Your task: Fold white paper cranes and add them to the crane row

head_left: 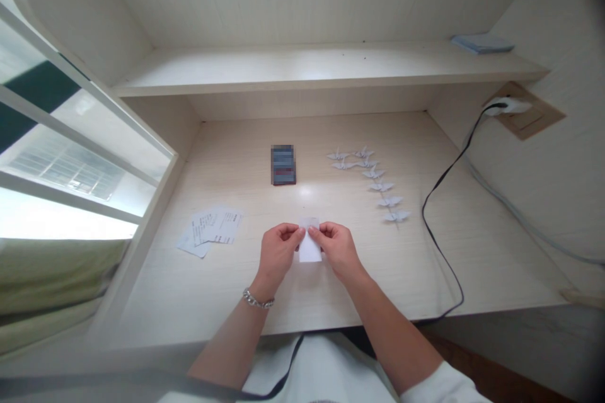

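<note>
Between my two hands is a small white sheet of paper [310,250], upright and narrow in shape. My left hand [280,250] pinches its left edge between thumb and fingers, and a chain bracelet circles that wrist. On the opposite edge, my right hand [339,249] grips the paper the same way, the two thumbs nearly meeting on its face. Several white folded paper cranes [373,174] stand in a bent row to the right, beyond my right hand. Left of my left hand lie a few printed paper slips [218,227], overlapping one another.
A dark phone-sized object [283,165], blurred on its face, lies beyond my hands on the desk [227,164]. A black cable [442,245] runs from a wall socket [524,110] down the right side. Above is a shelf [283,66] holding a bluish flat packet [482,43].
</note>
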{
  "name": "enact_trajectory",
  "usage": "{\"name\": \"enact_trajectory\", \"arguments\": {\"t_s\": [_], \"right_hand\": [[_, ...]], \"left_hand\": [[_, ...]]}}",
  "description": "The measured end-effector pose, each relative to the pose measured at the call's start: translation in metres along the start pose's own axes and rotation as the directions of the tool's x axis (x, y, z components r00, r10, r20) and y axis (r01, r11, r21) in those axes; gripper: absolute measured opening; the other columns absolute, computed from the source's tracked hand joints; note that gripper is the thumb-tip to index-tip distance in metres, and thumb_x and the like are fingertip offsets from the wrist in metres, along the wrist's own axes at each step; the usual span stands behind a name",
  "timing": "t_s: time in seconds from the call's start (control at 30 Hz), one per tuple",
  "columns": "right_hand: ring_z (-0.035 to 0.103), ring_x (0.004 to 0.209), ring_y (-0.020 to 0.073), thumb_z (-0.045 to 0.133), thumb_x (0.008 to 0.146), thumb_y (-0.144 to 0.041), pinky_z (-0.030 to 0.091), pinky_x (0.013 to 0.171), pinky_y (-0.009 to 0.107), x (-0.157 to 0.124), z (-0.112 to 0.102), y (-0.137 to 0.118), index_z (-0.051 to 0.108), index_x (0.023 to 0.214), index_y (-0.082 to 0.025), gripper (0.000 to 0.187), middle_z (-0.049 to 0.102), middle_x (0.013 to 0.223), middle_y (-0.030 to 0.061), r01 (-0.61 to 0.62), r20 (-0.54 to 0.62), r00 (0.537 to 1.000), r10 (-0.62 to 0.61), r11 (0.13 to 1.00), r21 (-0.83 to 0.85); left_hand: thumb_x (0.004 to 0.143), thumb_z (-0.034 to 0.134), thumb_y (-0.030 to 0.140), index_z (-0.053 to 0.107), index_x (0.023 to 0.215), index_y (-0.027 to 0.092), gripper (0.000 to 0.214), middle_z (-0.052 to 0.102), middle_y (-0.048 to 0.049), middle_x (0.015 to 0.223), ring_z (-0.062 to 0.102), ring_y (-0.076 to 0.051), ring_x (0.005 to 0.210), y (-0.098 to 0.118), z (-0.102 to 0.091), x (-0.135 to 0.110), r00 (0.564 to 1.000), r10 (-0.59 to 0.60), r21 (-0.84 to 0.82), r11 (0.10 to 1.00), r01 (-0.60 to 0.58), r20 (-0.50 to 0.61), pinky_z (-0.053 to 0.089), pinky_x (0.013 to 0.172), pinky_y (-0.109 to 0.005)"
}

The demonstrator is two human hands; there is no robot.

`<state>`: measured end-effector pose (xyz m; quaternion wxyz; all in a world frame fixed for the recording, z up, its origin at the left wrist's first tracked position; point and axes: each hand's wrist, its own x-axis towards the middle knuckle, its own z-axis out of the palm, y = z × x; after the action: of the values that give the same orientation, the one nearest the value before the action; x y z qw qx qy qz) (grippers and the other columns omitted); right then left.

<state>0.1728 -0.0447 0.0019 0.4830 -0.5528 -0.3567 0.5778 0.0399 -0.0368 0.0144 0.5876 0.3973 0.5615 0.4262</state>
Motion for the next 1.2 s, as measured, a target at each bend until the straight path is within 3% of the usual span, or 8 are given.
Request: {"name": "enact_trajectory", "arguments": {"t_s": [0.1, 0.3, 0.43, 0.83, 0.97, 1.2], "right_hand": [[0.050, 0.047, 0.0117, 0.067, 0.065, -0.043, 0.036, 0.043, 0.023, -0.002, 0.001, 0.000, 0.063, 0.066, -0.014, 0.029, 0.061, 0.055, 0.0014, -0.004, 0.001, 1.000, 0.004, 1.000, 0.004], [0.050, 0.046, 0.0110, 0.068, 0.065, -0.043, 0.038, 0.044, 0.023, -0.004, 0.003, -0.001, 0.061, 0.063, -0.015, 0.029, 0.059, 0.054, -0.0001, -0.058, 0.038, 0.998, 0.055, 0.996, 0.072], [0.050, 0.048, 0.0106, 0.067, 0.066, -0.041, 0.038, 0.044, 0.022, 0.000, 0.002, 0.002, 0.062, 0.067, -0.014, 0.027, 0.060, 0.057, -0.0001, -0.005, -0.031, 0.999, 0.008, 0.997, 0.078], [0.044, 0.046, 0.0089, 0.066, 0.068, -0.038, 0.034, 0.044, 0.021, 0.006, 0.005, -0.003, 0.061, 0.065, -0.015, 0.024, 0.054, 0.053, -0.0027, 0.046, -0.089, 0.995, -0.036, 0.992, 0.114], [0.046, 0.049, 0.0101, 0.062, 0.071, -0.042, 0.035, 0.046, 0.022, 0.006, 0.006, -0.002, 0.063, 0.070, -0.014, 0.028, 0.057, 0.058, -0.0012, 0.065, -0.105, 0.993, -0.063, 0.998, 0.019], [0.047, 0.049, 0.0110, 0.062, 0.071, -0.044, 0.034, 0.044, 0.022, -0.001, 0.004, 0.011, 0.063, 0.069, -0.014, 0.030, 0.059, 0.057, 0.0005, -0.010, 0.021, 1.000, 0.012, 0.997, -0.075]], "left_hand": [[0.063, 0.071, 0.034, 0.066, 0.076, 0.013, 0.025, 0.067, -0.0036, 0.068, 0.059, -0.013, 0.058, 0.000, 0.001, 0.001, 0.999, -0.037, -0.078, 0.996, 0.037, 0.001, 0.049, 0.058, -0.026], [0.063, 0.070, 0.037, 0.066, 0.075, 0.012, 0.028, 0.067, -0.0047, 0.067, 0.059, -0.014, 0.058, -0.006, 0.000, 0.002, 0.999, 0.009, 0.018, 1.000, -0.008, -0.042, 0.046, 0.055, -0.024], [0.065, 0.069, 0.038, 0.066, 0.074, 0.012, 0.028, 0.066, -0.0045, 0.065, 0.058, -0.013, 0.056, -0.007, 0.002, 0.001, 0.999, 0.025, 0.021, 0.999, -0.024, -0.039, 0.044, 0.052, -0.024], [0.066, 0.068, 0.038, 0.066, 0.075, 0.012, 0.028, 0.064, -0.0049, 0.064, 0.055, -0.013, 0.055, -0.009, 0.004, -0.002, 0.998, 0.050, 0.052, 0.997, -0.048, -0.040, 0.041, 0.051, -0.023], [0.067, 0.066, 0.040, 0.066, 0.074, 0.012, 0.029, 0.063, -0.0039, 0.062, 0.054, -0.012, 0.055, -0.010, 0.003, -0.001, 0.995, 0.081, 0.092, 0.993, -0.075, -0.060, 0.040, 0.050, -0.022], [0.066, 0.066, 0.042, 0.066, 0.074, 0.013, 0.030, 0.063, -0.0021, 0.062, 0.052, -0.011, 0.053, -0.010, 0.000, 0.002, 0.977, 0.149, 0.117, 0.984, -0.132, -0.154, 0.040, 0.050, -0.022]]}}
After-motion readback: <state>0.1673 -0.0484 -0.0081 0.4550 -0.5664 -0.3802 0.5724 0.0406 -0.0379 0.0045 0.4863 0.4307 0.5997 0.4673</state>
